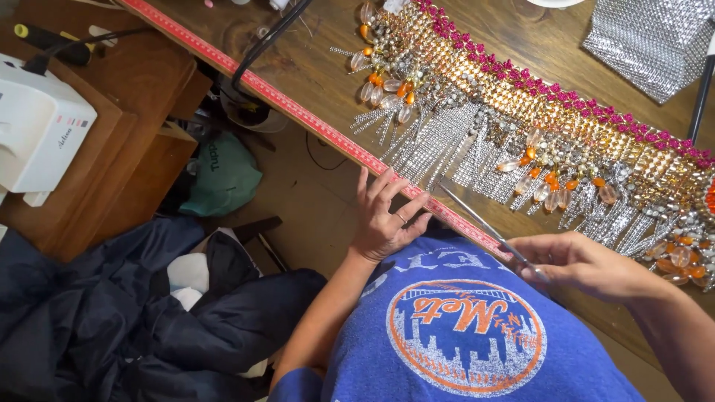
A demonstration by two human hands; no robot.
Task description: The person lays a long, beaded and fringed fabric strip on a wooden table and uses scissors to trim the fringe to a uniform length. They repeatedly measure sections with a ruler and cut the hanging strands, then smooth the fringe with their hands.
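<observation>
A long beaded trim [551, 126] lies slantwise across the dark wooden table [313, 52], running from the upper middle of the view down toward the right edge. Its far border is a row of magenta stones [566, 95]; below that comes a broad band of gold and amber studs, then clusters of clear and orange teardrop beads [387, 85], and along the near side hang many strands of silver rhinestone fringe [439, 141] that reach almost to the table's edge. That edge is faced with a red patterned tape [313, 119]. The right hand [588, 264] is closed in a pinch on a thin metal tool [484, 223], whose slender shaft points up and left with its tip at the fringe strands. The left hand [383, 219] holds nothing; its fingers are spread and rest on the table edge just below the fringe, a ring showing on one finger. A silver rhinestone sheet [655, 45] lies at the top right, well apart from the hands. A white device [37, 119] sits on a lower wooden stand at the left.
</observation>
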